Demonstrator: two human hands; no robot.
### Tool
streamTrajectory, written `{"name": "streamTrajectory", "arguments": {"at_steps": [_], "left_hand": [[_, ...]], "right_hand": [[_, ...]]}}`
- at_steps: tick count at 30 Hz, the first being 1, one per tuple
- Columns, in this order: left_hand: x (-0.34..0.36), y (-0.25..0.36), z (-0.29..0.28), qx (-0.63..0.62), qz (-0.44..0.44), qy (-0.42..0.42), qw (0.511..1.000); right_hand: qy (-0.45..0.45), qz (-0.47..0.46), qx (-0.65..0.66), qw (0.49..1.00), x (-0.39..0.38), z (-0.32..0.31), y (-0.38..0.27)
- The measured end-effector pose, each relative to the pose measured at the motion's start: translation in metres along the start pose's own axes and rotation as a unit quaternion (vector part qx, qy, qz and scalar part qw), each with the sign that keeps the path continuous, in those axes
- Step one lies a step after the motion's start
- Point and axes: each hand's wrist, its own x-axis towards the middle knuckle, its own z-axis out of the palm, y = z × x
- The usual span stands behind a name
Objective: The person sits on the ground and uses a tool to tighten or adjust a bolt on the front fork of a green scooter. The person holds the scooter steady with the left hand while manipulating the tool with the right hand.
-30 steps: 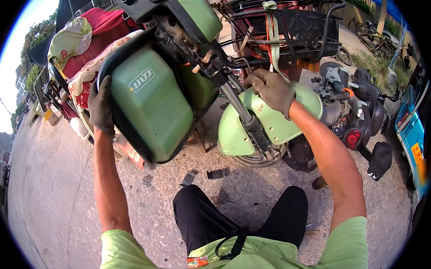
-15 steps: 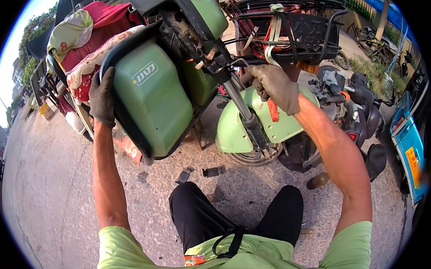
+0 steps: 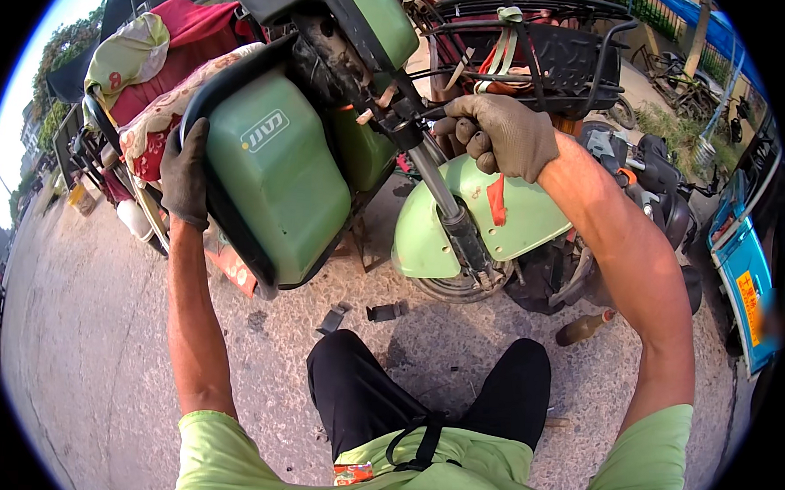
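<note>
A green motorcycle-type vehicle stands in front of me. My left hand (image 3: 185, 176), in a dark work glove, grips the black rim of its green body panel (image 3: 277, 187), with thumb and fingers along the outer left edge. Gloved too, my right hand (image 3: 505, 136) is closed in a fist beside the front fork (image 3: 439, 181), above the light green front mudguard (image 3: 499, 210). Whatever its curled fingers hold is hidden. A red ribbon (image 3: 497, 200) hangs below that hand, over the mudguard.
Two black pieces (image 3: 386, 311) and a brown bottle (image 3: 585, 328) lie on the concrete. A vehicle with a black rack (image 3: 585, 52) stands behind. Fallen-looking dark scooter parts (image 3: 649, 182) and a blue panel (image 3: 746, 269) are at the right. Red-covered seats (image 3: 190, 61) are at the left.
My right hand has shifted a little, its wrist and forearm moving up and right, still closed. The bottle now shows more fully. My left hand keeps its hold on the rim.
</note>
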Motion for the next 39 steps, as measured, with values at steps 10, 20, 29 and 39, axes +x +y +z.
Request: {"name": "streamTrajectory", "arguments": {"at_steps": [10, 20, 29, 39], "left_hand": [[0.0, -0.001, -0.003, 0.025, -0.035, 0.008, 0.999], [-0.002, 0.002, 0.0, 0.035, -0.038, 0.012, 0.999], [0.0, 0.002, 0.0, -0.017, -0.042, 0.005, 0.999], [0.0, -0.002, -0.003, 0.009, -0.026, 0.0, 1.0]], "right_hand": [[-0.041, -0.064, -0.126, 0.989, 0.012, -0.001, 0.027], [0.228, -0.338, -0.565, 0.717, 0.066, -0.023, 0.076], [0.29, -0.447, -0.449, 0.717, 0.081, -0.026, 0.097], [0.274, -0.374, -0.47, 0.751, 0.075, -0.026, 0.095]]}}
